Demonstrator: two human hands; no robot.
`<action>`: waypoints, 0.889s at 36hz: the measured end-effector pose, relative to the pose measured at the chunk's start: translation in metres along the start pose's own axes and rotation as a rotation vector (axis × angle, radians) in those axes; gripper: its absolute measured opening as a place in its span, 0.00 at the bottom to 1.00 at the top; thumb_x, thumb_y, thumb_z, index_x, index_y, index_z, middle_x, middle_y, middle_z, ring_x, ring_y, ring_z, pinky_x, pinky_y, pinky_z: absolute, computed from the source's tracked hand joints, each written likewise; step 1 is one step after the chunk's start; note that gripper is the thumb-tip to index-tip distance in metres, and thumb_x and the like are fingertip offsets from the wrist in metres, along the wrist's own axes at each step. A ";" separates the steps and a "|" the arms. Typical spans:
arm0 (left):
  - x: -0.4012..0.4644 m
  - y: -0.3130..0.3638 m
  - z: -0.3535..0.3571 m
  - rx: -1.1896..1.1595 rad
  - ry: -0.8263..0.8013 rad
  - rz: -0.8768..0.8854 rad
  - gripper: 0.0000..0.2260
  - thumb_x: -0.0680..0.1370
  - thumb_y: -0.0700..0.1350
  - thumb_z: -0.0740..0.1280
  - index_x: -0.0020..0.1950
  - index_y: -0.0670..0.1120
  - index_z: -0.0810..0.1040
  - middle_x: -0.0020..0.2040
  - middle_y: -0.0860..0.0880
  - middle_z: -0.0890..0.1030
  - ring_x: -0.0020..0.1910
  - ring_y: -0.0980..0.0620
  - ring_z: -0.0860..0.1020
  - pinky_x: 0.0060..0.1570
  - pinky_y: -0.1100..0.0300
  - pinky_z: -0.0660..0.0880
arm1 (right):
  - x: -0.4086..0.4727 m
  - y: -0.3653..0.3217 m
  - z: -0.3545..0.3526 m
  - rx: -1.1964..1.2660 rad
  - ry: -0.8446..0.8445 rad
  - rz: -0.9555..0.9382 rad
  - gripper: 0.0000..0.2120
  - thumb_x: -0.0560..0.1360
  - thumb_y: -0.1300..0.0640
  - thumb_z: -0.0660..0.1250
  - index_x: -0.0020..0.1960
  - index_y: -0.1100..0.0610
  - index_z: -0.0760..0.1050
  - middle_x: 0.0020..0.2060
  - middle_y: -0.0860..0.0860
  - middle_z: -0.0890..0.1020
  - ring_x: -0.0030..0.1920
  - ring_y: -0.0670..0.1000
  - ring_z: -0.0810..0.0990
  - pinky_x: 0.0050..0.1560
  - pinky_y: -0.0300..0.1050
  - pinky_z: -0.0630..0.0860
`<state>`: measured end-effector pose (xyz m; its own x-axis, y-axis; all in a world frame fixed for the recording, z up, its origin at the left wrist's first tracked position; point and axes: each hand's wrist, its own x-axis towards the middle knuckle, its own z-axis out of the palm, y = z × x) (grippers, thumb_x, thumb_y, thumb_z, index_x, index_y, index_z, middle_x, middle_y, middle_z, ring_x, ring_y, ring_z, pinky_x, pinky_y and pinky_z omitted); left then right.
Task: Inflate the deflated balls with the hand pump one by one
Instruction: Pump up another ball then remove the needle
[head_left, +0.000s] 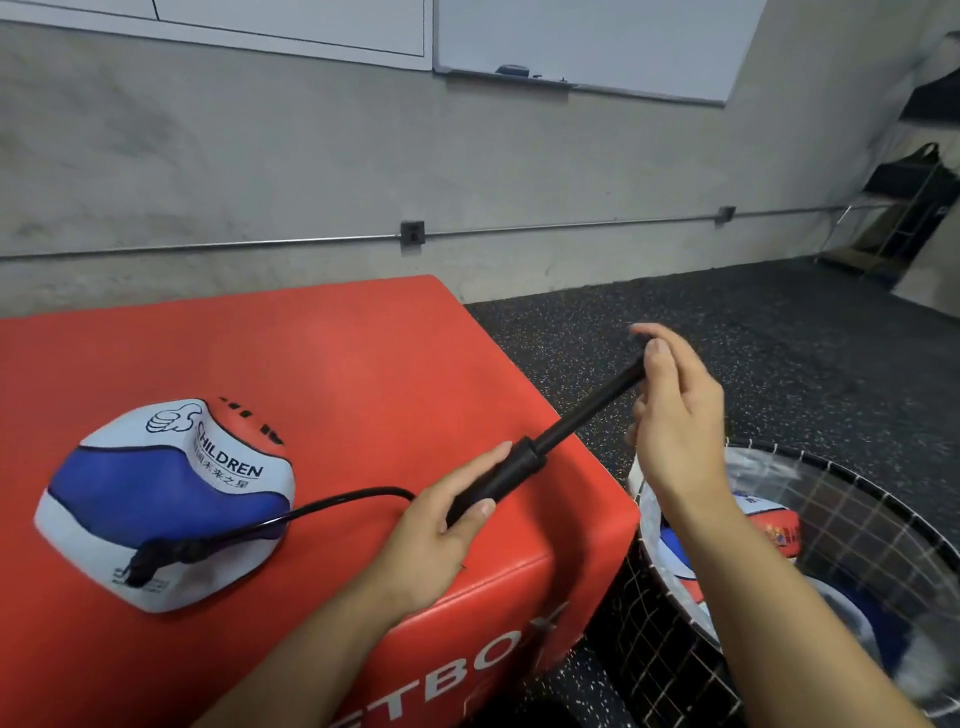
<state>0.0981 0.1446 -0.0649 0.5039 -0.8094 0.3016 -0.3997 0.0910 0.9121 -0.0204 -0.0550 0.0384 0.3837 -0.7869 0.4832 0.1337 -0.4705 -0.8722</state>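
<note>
I see the flat ball (166, 499) lying at the lower left of the frame, on the red box (363, 353). The hose (343, 501) goes from it to the pump (498, 480) in the middle. My left hand (441, 519) is wrapped round the pump's fat part. My right hand (670, 410) pinches the top of the long rod (587, 410), which is pulled far out. I would push the rod straight in, not bend it, and keep the fat part very steady. More balls sit in the basket (852, 499), lower right.
</note>
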 end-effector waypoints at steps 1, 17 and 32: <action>0.000 -0.001 0.000 0.001 0.002 0.000 0.26 0.85 0.36 0.64 0.78 0.61 0.70 0.75 0.66 0.72 0.76 0.61 0.69 0.77 0.62 0.64 | -0.002 0.003 0.005 0.001 -0.020 0.005 0.15 0.82 0.42 0.58 0.61 0.41 0.80 0.34 0.35 0.75 0.37 0.45 0.71 0.47 0.57 0.70; 0.007 -0.007 -0.005 -0.053 0.068 -0.050 0.25 0.84 0.46 0.64 0.79 0.62 0.68 0.79 0.62 0.69 0.80 0.55 0.66 0.75 0.40 0.69 | -0.048 0.016 0.059 -0.219 -0.343 -0.003 0.14 0.85 0.48 0.61 0.66 0.47 0.80 0.58 0.40 0.84 0.58 0.37 0.80 0.64 0.39 0.73; 0.003 -0.002 0.000 -0.002 0.015 -0.038 0.26 0.86 0.39 0.63 0.80 0.62 0.68 0.78 0.63 0.70 0.80 0.58 0.65 0.80 0.39 0.60 | -0.014 0.000 0.019 -0.172 -0.132 -0.046 0.13 0.86 0.50 0.60 0.65 0.47 0.80 0.50 0.33 0.82 0.52 0.33 0.78 0.58 0.40 0.74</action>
<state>0.1002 0.1424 -0.0658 0.5303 -0.8033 0.2710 -0.3784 0.0618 0.9236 -0.0087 -0.0367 0.0300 0.4984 -0.7096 0.4981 0.0005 -0.5743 -0.8186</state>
